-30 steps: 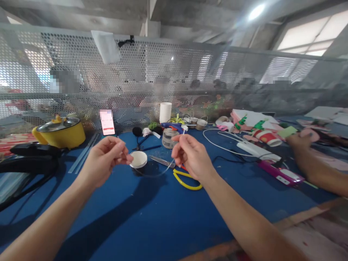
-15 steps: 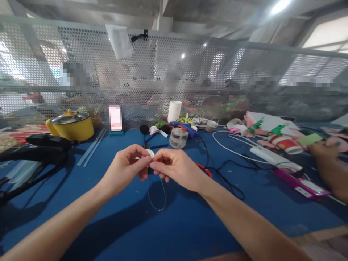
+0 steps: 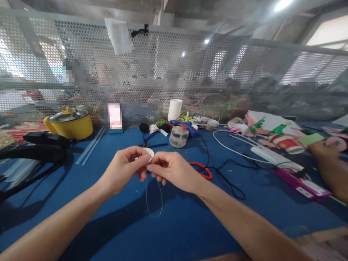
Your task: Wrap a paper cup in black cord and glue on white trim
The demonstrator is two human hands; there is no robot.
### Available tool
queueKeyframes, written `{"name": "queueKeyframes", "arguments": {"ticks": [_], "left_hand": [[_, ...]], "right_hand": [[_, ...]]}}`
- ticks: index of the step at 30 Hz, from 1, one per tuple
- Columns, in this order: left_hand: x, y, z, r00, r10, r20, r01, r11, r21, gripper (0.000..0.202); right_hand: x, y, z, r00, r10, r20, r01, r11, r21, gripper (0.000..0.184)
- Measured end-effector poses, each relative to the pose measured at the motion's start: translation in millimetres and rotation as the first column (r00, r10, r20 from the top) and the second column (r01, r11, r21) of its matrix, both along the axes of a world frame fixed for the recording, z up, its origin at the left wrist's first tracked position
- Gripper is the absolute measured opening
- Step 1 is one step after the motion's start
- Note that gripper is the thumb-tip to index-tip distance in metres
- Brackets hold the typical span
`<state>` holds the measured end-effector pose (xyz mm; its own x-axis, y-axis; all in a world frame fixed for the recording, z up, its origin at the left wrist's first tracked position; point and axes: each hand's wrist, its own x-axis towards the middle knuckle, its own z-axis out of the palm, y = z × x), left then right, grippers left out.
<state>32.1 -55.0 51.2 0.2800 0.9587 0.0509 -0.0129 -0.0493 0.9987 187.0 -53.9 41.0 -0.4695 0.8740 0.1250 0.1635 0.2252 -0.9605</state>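
Observation:
My left hand (image 3: pixel 123 167) pinches a small white rounded piece (image 3: pixel 148 152), mostly covered by the fingers. Up against it, my right hand (image 3: pixel 174 169) has its thumb and fingertips pressed together on a thin clear thread (image 3: pixel 154 216). A loop of that thread hangs below both hands, over the blue table (image 3: pixel 136 232). The fingertips meet, so the point where thread and white piece come together is hidden. Beyond my hands stands a clear plastic jar (image 3: pixel 178 137) with a blue glue gun (image 3: pixel 185 125) lying across its top.
A yellow pot (image 3: pixel 74 125) with a glass lid and a black stand (image 3: pixel 46 145) are at left. A lit phone (image 3: pixel 115 116) stands behind. At right lie red-handled scissors (image 3: pixel 203 170), cables, a white power strip (image 3: pixel 274 157), a purple box (image 3: pixel 301 184) and another person's hand (image 3: pixel 326 156).
My hands stay together at nearly the same spot. The white piece now shows more above the left fingertips, and my right fingertips sit slightly lower. The thread loop has shifted a little left and down.

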Motion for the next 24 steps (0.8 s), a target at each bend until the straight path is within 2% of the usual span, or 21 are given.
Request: {"name": "queueKeyframes", "arguments": {"ticks": [7,15,24], "left_hand": [[3,2,1.0,0.995,-0.011,0.102,0.02,0.996,-0.09,0.019],[2,1,-0.2,0.985,-0.02,0.17,0.041,0.991,-0.125,0.022],[4,1,-0.7,0.974,0.004,0.227,0.029,0.99,-0.141,0.022]], "right_hand": [[-1,1,-3.1,0.996,0.025,-0.08,-0.026,1.0,-0.005,0.015],[-2,2,-4.6,0.993,0.017,-0.121,-0.022,0.999,-0.038,0.016],[-2,11,-10.8,0.959,0.104,-0.262,-0.141,0.982,-0.124,0.025]]}}
